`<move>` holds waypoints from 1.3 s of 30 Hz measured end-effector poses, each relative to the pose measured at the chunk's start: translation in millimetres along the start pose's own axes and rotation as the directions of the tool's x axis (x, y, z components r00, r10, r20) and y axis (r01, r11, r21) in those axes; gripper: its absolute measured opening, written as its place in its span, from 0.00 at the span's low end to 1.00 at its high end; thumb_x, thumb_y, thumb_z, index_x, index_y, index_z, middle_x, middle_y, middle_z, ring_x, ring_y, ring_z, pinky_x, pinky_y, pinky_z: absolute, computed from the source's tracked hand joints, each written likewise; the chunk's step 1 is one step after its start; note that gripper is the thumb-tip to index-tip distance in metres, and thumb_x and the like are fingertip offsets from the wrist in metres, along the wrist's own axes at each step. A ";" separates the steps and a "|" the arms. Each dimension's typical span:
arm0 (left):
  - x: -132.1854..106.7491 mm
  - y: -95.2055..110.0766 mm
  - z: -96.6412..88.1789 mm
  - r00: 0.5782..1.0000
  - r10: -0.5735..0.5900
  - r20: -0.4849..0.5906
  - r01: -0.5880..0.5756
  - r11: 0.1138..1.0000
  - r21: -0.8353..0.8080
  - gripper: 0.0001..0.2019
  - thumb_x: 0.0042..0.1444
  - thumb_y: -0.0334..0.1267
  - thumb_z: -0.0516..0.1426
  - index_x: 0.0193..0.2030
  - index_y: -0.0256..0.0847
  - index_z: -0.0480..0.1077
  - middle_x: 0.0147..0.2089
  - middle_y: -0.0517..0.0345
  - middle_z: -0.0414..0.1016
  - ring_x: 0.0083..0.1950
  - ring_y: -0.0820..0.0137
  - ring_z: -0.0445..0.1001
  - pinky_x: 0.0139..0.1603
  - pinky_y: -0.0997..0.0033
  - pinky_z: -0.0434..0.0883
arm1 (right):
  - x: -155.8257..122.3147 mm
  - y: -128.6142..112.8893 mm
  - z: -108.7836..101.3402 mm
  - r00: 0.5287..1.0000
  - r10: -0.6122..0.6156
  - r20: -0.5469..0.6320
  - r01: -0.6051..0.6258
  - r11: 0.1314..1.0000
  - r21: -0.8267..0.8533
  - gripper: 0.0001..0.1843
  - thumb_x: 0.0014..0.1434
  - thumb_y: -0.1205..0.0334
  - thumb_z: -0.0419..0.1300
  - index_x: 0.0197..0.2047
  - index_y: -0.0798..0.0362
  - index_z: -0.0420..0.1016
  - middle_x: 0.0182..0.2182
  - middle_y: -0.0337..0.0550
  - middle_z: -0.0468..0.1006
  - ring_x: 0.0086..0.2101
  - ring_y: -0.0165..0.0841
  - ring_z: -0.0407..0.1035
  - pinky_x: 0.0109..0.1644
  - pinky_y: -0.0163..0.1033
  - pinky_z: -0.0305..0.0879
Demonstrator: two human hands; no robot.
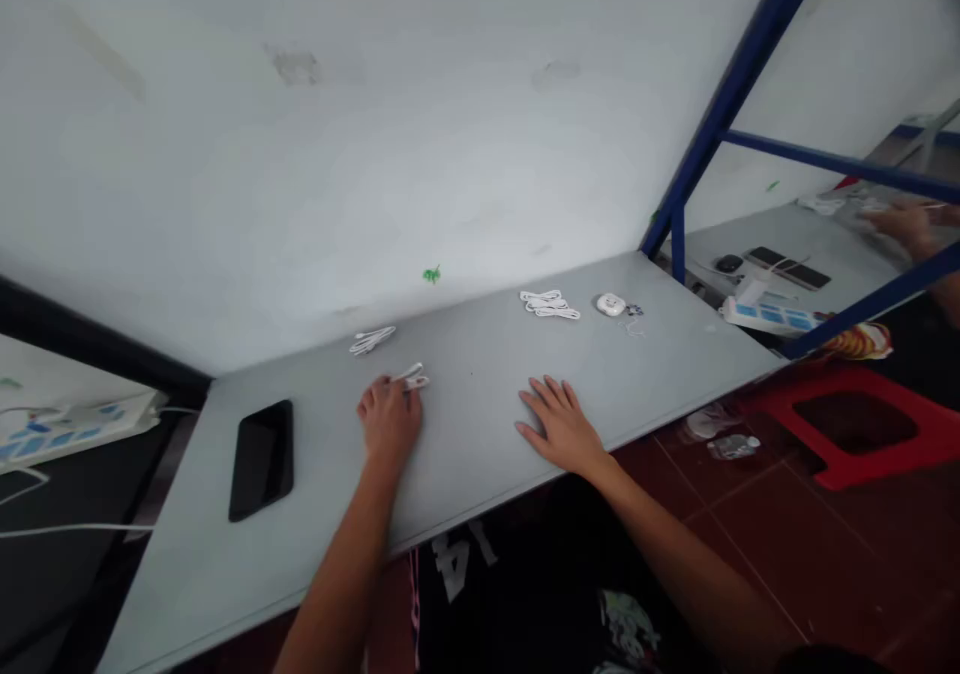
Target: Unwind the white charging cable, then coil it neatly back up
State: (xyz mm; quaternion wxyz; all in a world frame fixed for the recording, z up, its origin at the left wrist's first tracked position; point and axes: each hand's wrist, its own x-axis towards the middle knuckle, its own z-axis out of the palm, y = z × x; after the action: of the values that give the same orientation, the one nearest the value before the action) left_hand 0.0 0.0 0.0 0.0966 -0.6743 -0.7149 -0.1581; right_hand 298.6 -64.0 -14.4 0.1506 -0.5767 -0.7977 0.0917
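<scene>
My left hand (391, 416) rests on the grey tabletop (472, 434), its fingers curled round the near end of a bundled white cable (413, 378). Just behind it lies another white cable bundle (373, 340). My right hand (561, 426) is flat on the tabletop near its front edge, fingers spread, with nothing in it. Beyond that hand, towards the wall, are more bundled white cables (550, 304). To their right sits a white earphone case (610, 304) with a small dark charm (634, 310) and a thin strap.
A black phone (262, 460) lies at the left of the table. Blue metal posts (701, 144) stand at the right. Past them, another person's hand (904, 222) is over a neighbouring table. Power strips (82, 432) flank both sides, and a red stool (892, 424) stands lower right.
</scene>
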 end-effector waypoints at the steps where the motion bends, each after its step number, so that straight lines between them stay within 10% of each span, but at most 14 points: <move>1: -16.3 7.4 -3.1 0.999 0.029 0.017 -0.029 0.999 -0.025 0.15 0.64 0.42 0.52 0.51 0.38 0.73 0.57 0.41 0.68 0.56 0.51 0.66 0.56 0.51 0.64 | -0.1 0.1 0.0 1.000 0.000 0.002 0.000 1.000 0.001 0.30 0.68 0.46 0.50 0.66 0.53 0.64 0.69 0.54 0.58 0.69 0.52 0.47 0.70 0.63 0.41; 8: -113.0 56.2 -22.5 0.992 0.128 -0.008 -0.127 0.976 -0.179 0.11 0.65 0.42 0.53 0.48 0.42 0.72 0.55 0.44 0.71 0.55 0.55 0.68 0.55 0.55 0.66 | -0.4 2.2 2.0 1.000 -0.010 -0.006 0.010 1.000 -0.012 0.30 0.68 0.46 0.50 0.66 0.53 0.64 0.68 0.53 0.59 0.68 0.52 0.47 0.71 0.62 0.41; 18: -117.3 60.0 -25.9 0.993 0.026 0.113 0.024 0.907 -0.421 0.15 0.61 0.46 0.56 0.50 0.41 0.69 0.42 0.47 0.77 0.44 0.56 0.75 0.48 0.55 0.69 | 0.0 3.2 2.3 0.998 -0.016 -0.062 0.018 0.999 0.033 0.28 0.67 0.47 0.52 0.63 0.53 0.68 0.66 0.55 0.62 0.67 0.52 0.50 0.69 0.63 0.44; 27: -106.4 102.2 -24.9 0.949 -0.123 0.290 0.315 0.323 -0.893 0.13 0.61 0.48 0.57 0.42 0.40 0.69 0.40 0.50 0.78 0.42 0.64 0.77 0.45 0.64 0.72 | -8.3 -42.2 4.6 0.985 -0.106 -0.137 0.154 0.899 0.409 0.11 0.67 0.56 0.56 0.37 0.52 0.76 0.34 0.44 0.80 0.39 0.37 0.70 0.50 0.45 0.65; 39: -95.3 90.0 -24.2 0.905 -0.018 0.425 0.425 0.028 -0.905 0.17 0.51 0.47 0.65 0.42 0.39 0.70 0.38 0.54 0.78 0.38 0.68 0.77 0.42 0.68 0.73 | 1.9 -42.4 3.3 0.999 0.034 0.008 -0.029 0.687 0.726 0.16 0.67 0.56 0.51 0.33 0.52 0.75 0.25 0.39 0.74 0.26 0.32 0.65 0.31 0.35 0.63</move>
State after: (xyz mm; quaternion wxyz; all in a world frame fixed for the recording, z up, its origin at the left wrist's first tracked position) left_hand 94.6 -93.9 -2.3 -0.5223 -0.4491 -0.5147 -0.5104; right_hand 259.1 -75.6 -3.7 0.3673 -0.4843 -0.6858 0.4002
